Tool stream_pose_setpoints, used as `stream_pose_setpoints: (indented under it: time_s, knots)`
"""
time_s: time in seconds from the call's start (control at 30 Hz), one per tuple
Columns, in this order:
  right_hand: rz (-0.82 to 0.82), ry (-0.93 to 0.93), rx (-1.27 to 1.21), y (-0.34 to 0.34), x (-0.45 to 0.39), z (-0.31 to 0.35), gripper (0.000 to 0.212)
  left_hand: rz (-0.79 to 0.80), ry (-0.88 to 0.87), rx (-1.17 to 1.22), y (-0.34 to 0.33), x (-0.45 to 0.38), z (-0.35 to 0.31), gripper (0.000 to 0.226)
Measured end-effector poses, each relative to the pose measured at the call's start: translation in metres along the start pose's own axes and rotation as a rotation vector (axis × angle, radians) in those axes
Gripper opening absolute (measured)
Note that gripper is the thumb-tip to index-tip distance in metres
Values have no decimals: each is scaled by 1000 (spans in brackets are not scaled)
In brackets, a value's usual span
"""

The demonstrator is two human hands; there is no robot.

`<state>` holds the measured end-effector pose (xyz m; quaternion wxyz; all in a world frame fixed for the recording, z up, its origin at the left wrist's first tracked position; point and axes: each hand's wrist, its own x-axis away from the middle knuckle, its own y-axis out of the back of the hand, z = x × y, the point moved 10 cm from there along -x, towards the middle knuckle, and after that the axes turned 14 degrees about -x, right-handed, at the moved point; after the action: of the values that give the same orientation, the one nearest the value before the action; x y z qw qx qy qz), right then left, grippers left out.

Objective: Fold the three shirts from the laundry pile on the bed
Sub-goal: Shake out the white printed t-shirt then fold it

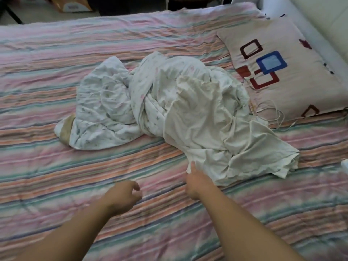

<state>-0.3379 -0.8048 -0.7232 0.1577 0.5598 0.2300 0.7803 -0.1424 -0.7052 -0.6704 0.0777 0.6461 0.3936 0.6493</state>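
While the laundry pile (150,102) is sitting mid-frame on the bed (56,166), your right hand (197,182) is pinching the plain shirt's (216,132) near corner, probably to drag it free; your left hand (122,194) is hovering, loosely curled, holding nothing.

Single head-worn view, wide-angle, looking forward and steeply down from the near edge of the bed (56,185). Close above both forearms, with the left hand (123,195) and right hand (197,182) low in the centre. Laundry pile (169,104) at mid-distance, pillow (282,72) far right, floor just past the far edge. Straight edges bowed toward the corners.
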Motion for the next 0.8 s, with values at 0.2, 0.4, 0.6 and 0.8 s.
stream_pose_setpoints:
  time_s: [0.2, 0.4, 0.6, 0.8]
  knots:
    - [85, -19, 93, -17, -28, -8, 44, 37, 23, 43, -24, -9, 19, 41]
    - [-228, 5, -79, 13, -21, -4, 38, 5, 48, 83, -21, -9, 24, 38]
    - [-597, -45, -470, 59, 18, -16, 12, -75, 40, 85, -2, 6, 14, 55]
    - [-615, 72, -471, 101, 88, 5, 34, -361, -91, 78, 63, 45, -24, 90]
